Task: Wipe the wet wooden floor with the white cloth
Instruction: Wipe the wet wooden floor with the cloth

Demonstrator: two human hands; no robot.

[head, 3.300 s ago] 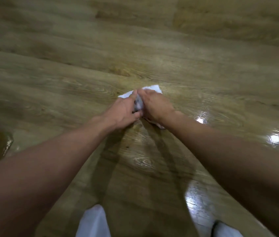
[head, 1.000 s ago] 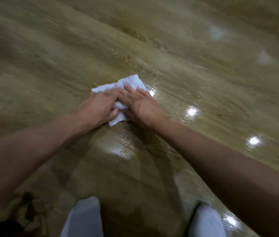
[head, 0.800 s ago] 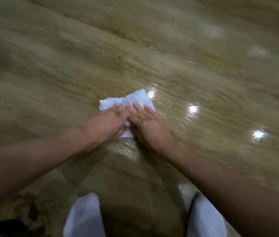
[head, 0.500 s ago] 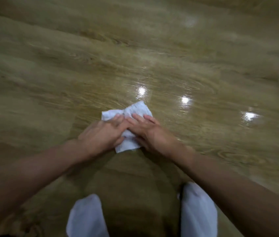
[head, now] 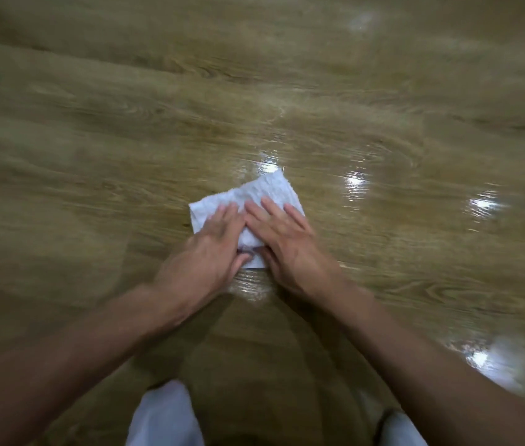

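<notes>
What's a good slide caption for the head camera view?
Left hand and right hand press a white cloth flat on the wet wooden floor.

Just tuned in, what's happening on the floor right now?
A person is wiping the wooden floor with a white cloth. The left hand and the right hand lie side by side on the cloth, fingers straight, pressing it flat to the boards. Glossy wet patches catch the light just beyond and to the right of the cloth, so that area looks not yet dried.

Head-worn view, facing down, close over floor [head: 100,162]
</notes>
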